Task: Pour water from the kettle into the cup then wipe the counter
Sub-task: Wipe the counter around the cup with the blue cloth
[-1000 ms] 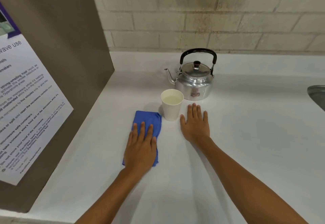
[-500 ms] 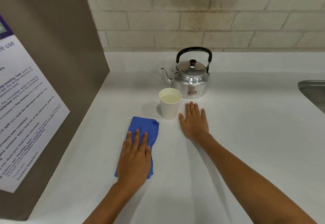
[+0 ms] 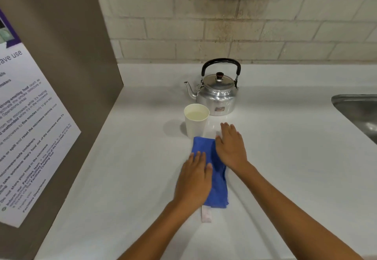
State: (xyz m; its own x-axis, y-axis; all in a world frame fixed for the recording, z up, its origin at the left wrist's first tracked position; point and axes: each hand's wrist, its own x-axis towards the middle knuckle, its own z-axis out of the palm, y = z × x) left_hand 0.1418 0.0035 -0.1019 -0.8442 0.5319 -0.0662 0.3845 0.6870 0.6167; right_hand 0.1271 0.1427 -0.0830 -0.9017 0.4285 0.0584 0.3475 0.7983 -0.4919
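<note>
A silver kettle (image 3: 218, 96) with a black handle stands upright at the back of the white counter (image 3: 295, 157). Just in front of it, to the left, is a white paper cup (image 3: 196, 125) holding water. A folded blue cloth (image 3: 219, 184) lies on the counter right before the cup. My left hand (image 3: 193, 180) presses flat on the cloth's left side. My right hand (image 3: 230, 147) rests flat with fingers spread, its inner edge over the cloth's upper right, close to the cup's base.
A brown panel with a printed microwave notice (image 3: 30, 127) walls off the left side. A steel sink (image 3: 359, 113) is sunk into the counter at the right edge. A brick wall (image 3: 224, 25) runs behind. A small white tag (image 3: 206, 216) pokes out below the cloth.
My left hand has slid the blue cloth to the right, from left of the cup to directly in front of it, meeting my right hand. Kettle and cup have stayed put.
</note>
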